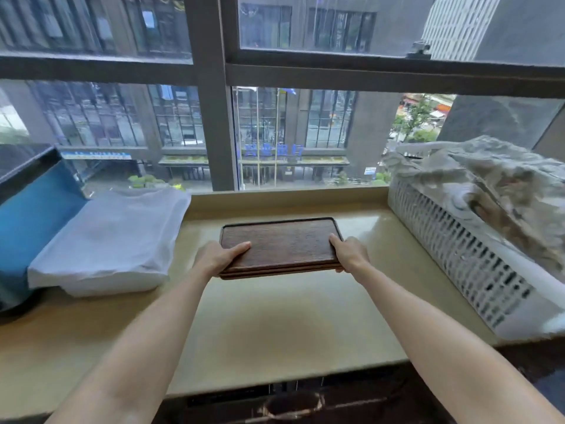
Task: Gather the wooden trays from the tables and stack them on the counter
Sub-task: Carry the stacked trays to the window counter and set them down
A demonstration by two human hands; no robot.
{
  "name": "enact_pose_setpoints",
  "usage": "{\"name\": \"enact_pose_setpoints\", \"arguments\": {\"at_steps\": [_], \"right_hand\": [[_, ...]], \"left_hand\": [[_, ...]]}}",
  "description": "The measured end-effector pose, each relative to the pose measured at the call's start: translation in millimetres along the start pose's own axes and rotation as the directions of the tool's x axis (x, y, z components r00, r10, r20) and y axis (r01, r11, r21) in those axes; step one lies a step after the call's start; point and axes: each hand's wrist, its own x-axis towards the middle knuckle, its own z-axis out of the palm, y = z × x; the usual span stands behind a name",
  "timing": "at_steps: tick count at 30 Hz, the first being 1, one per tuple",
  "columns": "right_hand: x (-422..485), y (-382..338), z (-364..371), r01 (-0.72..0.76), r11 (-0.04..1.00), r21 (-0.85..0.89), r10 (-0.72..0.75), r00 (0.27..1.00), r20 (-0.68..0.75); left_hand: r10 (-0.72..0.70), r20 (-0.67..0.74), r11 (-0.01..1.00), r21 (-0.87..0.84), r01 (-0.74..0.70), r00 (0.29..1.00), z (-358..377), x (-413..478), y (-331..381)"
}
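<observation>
Two or perhaps three wooden trays (279,243) sit stacked between our hands, out over the middle of the beige table (275,325) below the window. Our left hand (218,257) clasps the stack's near-left corner, thumb on top and fingers tucked beneath; our right hand (348,254) clamps the near-right corner the same way. We cannot tell whether the stack's underside already touches the table or hangs just above it.

The trays look stiff and flat, so we judge they will not flex, and light enough for two hands. Their smooth faces could let the upper one slide off the lower if we tilt them, so holding opposite short edges, pinching all layers together, seems the sound grip.

Left of the trays lies a folded white cloth (113,240); right of them stands a white slatted basket (452,258).
</observation>
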Motion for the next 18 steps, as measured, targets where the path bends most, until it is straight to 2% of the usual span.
{"name": "enact_pose_setpoints", "arguments": {"at_steps": [9,18], "right_hand": [[126,-25,37,-0.089,0.995,-0.049,0.090,0.995,0.031],[191,-25,60,-0.130,0.989,-0.075,0.132,0.991,0.032]], "left_hand": [[-0.008,0.010,0.986,0.167,0.006,1.000,19,138,20],[-0.012,0.059,0.935,0.355,-0.009,0.998,36,201,26]]}}
